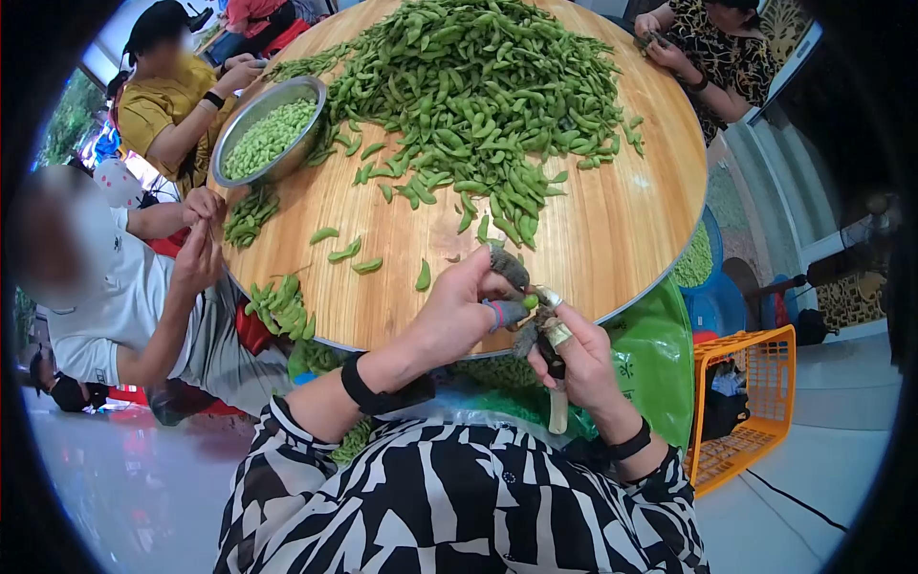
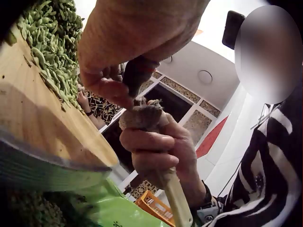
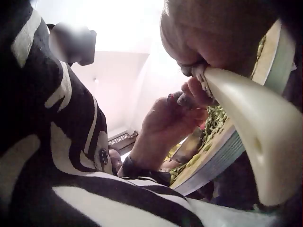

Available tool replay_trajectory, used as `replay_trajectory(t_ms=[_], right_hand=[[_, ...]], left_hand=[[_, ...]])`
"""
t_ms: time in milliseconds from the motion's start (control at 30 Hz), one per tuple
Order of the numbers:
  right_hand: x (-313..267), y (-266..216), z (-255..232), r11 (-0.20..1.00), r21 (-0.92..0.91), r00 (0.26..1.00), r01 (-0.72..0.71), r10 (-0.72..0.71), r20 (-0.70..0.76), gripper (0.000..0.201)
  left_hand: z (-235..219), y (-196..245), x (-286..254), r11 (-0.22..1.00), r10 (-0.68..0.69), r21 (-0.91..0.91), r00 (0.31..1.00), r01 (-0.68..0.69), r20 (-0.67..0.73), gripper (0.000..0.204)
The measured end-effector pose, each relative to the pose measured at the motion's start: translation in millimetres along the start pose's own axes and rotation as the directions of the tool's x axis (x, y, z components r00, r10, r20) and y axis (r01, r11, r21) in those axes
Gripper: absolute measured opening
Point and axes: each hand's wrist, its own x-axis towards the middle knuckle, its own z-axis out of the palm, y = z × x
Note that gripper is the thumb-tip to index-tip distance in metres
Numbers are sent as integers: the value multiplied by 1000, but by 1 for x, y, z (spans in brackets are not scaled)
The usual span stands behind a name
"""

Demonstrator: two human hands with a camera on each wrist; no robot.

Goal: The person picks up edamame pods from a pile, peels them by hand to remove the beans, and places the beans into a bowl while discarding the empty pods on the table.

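Note:
My left hand point(image 1: 449, 304), with grey covers on thumb and a finger, is curled in front of my chest at the table edge. Its fingertips pinch a green soybean pod point(image 1: 531, 301), mostly hidden. Close against it, my right hand point(image 1: 585, 362) has dark and pale wrappings on its fingers and grips a tool with a pale, smooth handle point(image 3: 255, 127). That handle juts below the fist in the head and left wrist views; the tool's working end is hidden. In the left wrist view both hands' fingertips meet above the right fist.
A big heap of soybean pods point(image 1: 488, 86) covers the far part of the round wooden table point(image 1: 382, 316). A metal bowl point(image 1: 318, 110) of shelled beans stands left. Several people sit around. An orange crate point(image 1: 786, 411) and a blue tub point(image 1: 708, 297) stand at right.

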Motion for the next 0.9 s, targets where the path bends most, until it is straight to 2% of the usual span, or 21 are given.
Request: replay_trajectory(t_ms=[33,133,267,333,467,500,533,567,633,667,733,767,800,833,900], right_hand=[[0,2,1,1000,-4,1000,-5,5,-1,42],[1,4,3,998,-30,998,54,-53,30,42],[1,3,6,996,-48,997,75,-76,-14,40],[1,3,6,996,-52,997,73,-74,-19,39],[2,4,3,991,-112,995,69,-77,-64,36],[2,4,2,987,-136,993,84,-94,-67,35],[2,3,2,987,-137,993,82,-92,-67,35],[1,3,3,985,-141,991,102,-113,-71,35],[-1,3,1,982,-144,988,119,-131,-75,36],[-1,3,-1,963,-218,986,155,-166,-31,36],[1,2,-9,936,-291,979,198,-202,17,37],[5,5,-15,768,-513,918,383,-379,118,36],[6,7,-19,516,-674,823,529,-506,259,36],[5,8,-20,517,-672,823,530,-506,260,36],[-2,11,-21,643,-640,890,420,-429,154,35]], left_hand=[[0,-3,0,999,42,16,999,-42,-17,35],[-3,-7,-1,997,54,62,998,-53,-22,36],[-1,-5,-6,988,125,95,992,-123,-17,34],[0,-4,-10,937,211,289,977,-196,-22,32],[1,-7,-7,898,298,347,954,-272,-24,23],[0,-8,-5,970,202,143,979,-196,-34,23],[-1,-9,-4,992,104,-68,994,-106,-23,23],[-1,-7,-3,992,104,-71,994,-105,-26,23],[0,-3,-2,945,-34,-324,999,41,27,25],[-1,-5,-2,945,-33,-324,999,41,28,25],[-4,-9,-1,851,-155,-473,969,229,192,23],[-3,-9,-2,851,-154,-472,969,229,191,23],[0,-9,-4,847,-191,-465,964,258,186,21],[3,-9,-4,842,-227,-456,957,287,183,18],[4,-14,0,855,-214,-438,958,277,188,20]])
